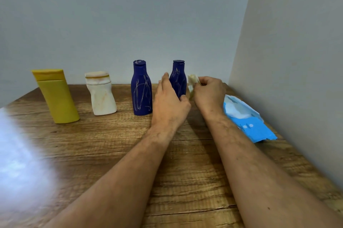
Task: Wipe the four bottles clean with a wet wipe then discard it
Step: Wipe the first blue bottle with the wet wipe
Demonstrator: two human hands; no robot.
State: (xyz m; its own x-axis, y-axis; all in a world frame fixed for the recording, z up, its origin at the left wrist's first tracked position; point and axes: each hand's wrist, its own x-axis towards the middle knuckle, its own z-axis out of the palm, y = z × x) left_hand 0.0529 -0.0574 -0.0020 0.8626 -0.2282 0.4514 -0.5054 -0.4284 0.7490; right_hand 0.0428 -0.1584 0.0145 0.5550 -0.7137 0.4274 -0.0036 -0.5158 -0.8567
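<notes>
Right fingers [201, 84] pinch the crumpled wipe [192, 83]; left fingers [165, 79] spread open, empty. Between both hands stands the right blue bottle [178, 79], upright on the desk [111, 144], left hand [169, 101] nearer, almost touching.

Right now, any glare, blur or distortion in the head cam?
Head view: a hazy white glare patch washes out the table at lower left; wide-angle distortion leans the yellow bottle outward; the hands cast soft shadows beside the wipe pack; bottles stay sharp.
</notes>
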